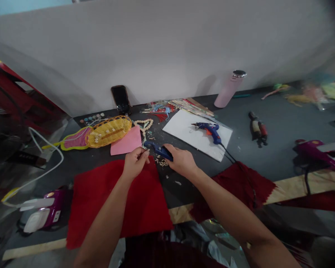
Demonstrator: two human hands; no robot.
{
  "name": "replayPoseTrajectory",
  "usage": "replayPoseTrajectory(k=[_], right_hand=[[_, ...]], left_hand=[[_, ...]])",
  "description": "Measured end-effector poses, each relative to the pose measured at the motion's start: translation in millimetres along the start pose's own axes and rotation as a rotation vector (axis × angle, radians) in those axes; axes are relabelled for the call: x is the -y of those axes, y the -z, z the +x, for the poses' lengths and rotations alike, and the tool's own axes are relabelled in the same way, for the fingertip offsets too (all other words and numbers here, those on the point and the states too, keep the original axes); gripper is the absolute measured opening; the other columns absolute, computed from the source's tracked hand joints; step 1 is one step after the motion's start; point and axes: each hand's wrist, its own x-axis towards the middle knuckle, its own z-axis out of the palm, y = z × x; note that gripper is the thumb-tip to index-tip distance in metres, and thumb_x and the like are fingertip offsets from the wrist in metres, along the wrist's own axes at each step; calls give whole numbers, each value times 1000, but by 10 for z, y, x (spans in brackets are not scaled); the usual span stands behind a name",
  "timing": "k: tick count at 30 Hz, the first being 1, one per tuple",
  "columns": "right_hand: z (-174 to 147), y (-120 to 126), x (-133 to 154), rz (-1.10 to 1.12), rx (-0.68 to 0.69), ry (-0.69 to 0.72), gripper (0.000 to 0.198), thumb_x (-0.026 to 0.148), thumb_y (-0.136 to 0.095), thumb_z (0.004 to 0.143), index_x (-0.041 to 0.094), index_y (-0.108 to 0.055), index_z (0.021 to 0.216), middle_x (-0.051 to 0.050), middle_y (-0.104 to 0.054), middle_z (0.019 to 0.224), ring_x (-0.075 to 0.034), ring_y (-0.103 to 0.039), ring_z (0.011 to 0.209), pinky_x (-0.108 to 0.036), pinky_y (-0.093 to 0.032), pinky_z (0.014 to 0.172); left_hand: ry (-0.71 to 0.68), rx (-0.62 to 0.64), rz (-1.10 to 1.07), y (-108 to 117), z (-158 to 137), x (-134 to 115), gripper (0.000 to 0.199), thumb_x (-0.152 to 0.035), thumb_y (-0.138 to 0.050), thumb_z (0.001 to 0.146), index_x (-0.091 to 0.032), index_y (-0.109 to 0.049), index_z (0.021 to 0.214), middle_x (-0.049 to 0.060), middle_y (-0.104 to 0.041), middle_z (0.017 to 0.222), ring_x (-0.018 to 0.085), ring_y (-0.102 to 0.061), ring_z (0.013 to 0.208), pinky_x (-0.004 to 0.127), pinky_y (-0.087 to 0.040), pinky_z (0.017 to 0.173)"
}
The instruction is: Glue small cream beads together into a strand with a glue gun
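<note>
My left hand (134,163) is closed in a pinch over the red felt sheet (100,193), with a tiny pale piece at its fingertips too small to name. Gripped in my right hand (182,160) is a dark blue hand tool (158,149), its narrow end pointing left toward the pinched fingers. Its exact kind does not show. Just below the tool lies a scatter of small beige pieces (162,161). A string of pale beads (144,125) rests beyond my hands, beside a pink sheet (128,141).
A blue glue gun (212,130) lies on a white board (190,136) at right. A yellow woven basket (109,132) is at left. A phone (121,99) and a pink bottle (229,90) stand by the wall. Purple devices (51,208) sit on both sides.
</note>
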Motion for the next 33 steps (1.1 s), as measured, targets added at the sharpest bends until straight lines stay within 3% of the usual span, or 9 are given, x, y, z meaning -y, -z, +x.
replayPoseTrajectory(k=[5,10,23,28,33], right_hand=[[56,-40,-111,-29,-5,-34,44,44,-47,83,31,-42,125,-3,-65,106,-23,-64,84,-32,-46,69],[62,-27,-134,-2,-33,-41,46,48,-46,83,30,-43,125,-4,-66,103,-23,-64,83,-32,-45,70],[102,-22,-224,-37,-76,-141,54,47,-49,83,29,-33,132,-7,-57,119,-24,-59,97,-32,-46,73],[129,22,-272,-6,-81,-152,55,48,-51,82,27,-35,130,-7,-59,115,-26,-59,97,-34,-46,73],[136,34,-256,-21,-46,-164,55,48,-51,81,26,-36,130,-8,-59,115,-25,-59,98,-34,-46,75]], left_hand=[[10,-30,296,-37,33,125,20,-35,-47,84,-20,-57,76,-1,-66,61,14,-60,58,23,-40,59],[-11,29,402,-95,32,205,19,-34,-46,84,-21,-59,81,2,-68,68,17,-63,64,25,-41,60],[-85,-65,392,-74,12,108,20,-33,-47,85,-22,-64,88,1,-67,71,14,-60,63,22,-42,62],[-137,-109,324,-62,-1,120,27,-28,-45,86,-23,-62,106,4,-69,88,16,-63,80,24,-45,73],[-163,-66,326,-105,-9,216,40,-19,-43,85,-27,-54,122,1,-70,89,15,-64,80,26,-46,78]])
